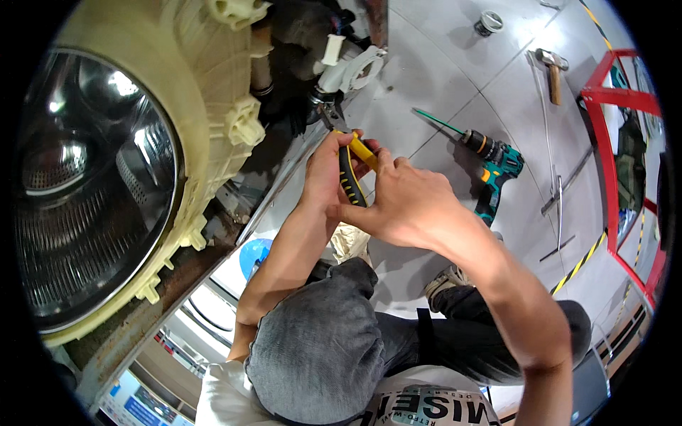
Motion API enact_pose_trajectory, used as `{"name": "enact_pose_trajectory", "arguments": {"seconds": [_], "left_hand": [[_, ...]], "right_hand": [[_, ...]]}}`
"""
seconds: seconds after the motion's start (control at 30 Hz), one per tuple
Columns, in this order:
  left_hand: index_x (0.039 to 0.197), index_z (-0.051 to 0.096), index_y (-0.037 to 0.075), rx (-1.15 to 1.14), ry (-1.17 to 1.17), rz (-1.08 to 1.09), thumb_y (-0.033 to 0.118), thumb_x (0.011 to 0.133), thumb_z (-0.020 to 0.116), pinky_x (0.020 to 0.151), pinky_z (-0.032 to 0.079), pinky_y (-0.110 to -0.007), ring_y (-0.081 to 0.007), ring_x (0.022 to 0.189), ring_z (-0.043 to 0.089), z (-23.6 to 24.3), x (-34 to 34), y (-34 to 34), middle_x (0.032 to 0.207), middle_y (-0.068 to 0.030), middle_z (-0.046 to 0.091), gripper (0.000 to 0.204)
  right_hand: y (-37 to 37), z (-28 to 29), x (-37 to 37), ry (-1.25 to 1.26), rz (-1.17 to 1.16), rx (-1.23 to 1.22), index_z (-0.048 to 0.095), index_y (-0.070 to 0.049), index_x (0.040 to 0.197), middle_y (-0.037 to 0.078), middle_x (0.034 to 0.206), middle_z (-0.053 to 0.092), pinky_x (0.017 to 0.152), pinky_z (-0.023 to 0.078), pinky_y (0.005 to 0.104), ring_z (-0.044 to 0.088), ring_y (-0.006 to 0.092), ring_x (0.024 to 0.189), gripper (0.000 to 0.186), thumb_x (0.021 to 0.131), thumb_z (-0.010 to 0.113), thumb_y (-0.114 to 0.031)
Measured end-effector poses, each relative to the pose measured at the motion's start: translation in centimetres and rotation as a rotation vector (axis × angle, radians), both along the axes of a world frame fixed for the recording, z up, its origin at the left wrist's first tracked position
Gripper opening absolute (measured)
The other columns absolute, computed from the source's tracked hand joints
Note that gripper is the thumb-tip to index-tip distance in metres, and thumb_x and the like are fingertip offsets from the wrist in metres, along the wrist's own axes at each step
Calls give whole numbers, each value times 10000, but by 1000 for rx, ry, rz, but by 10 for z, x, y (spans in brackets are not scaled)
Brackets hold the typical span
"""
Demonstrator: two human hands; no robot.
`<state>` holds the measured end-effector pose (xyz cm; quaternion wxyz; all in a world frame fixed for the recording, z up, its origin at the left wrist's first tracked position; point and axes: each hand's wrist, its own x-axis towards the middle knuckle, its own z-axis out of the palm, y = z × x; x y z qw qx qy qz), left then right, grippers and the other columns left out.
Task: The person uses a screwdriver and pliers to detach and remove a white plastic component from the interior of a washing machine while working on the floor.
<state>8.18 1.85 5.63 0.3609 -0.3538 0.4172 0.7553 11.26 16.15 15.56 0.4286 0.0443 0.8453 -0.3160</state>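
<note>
Both of my hands hold a pair of pliers (348, 175) with black and yellow handles. My left hand (323, 170) is wrapped round the handles close to the jaws. My right hand (412, 197) grips the handle ends from the right side. The jaws point up and left, at a dark fitting (317, 99) under a white plastic pump-like part (359, 69); whether they are closed on it I cannot tell. Left of them stands the cream plastic tub (202, 92) of a washing machine, with its steel drum (78, 192) showing.
On the grey tiled floor to the right lie a teal cordless drill (497, 160) with a long green bit, a hammer (553, 74), thin metal rods (559, 213) and a round grey cap (490, 23). A red frame (604, 142) stands at the far right. My shoe (446, 282) rests below the drill.
</note>
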Motion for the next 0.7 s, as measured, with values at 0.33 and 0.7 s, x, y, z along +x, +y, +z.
{"name": "enact_pose_trajectory", "arguments": {"seconds": [0.33, 0.7], "left_hand": [[1100, 523, 37, 57, 1, -51, 212, 926, 449, 969, 462, -477, -314, 1059, 600, -5, 2, 0, 1083, -181, 610, 258], [1154, 482, 87, 101, 20, -71, 233, 951, 487, 848, 526, -383, -227, 1047, 620, 1, 6, -3, 1077, -123, 640, 250]], "right_hand": [[-6, -13, -7, -178, -17, -58, 408, 204, 1291, 301, 1195, 580, 966, 483, 399, 595, 369, 1135, 1015, 761, 574, -646], [-10, -27, -2, -199, 43, -24, 531, 60, 1293, 307, 1299, 495, 981, 483, 430, 560, 407, 1170, 835, 805, 563, -617]]}}
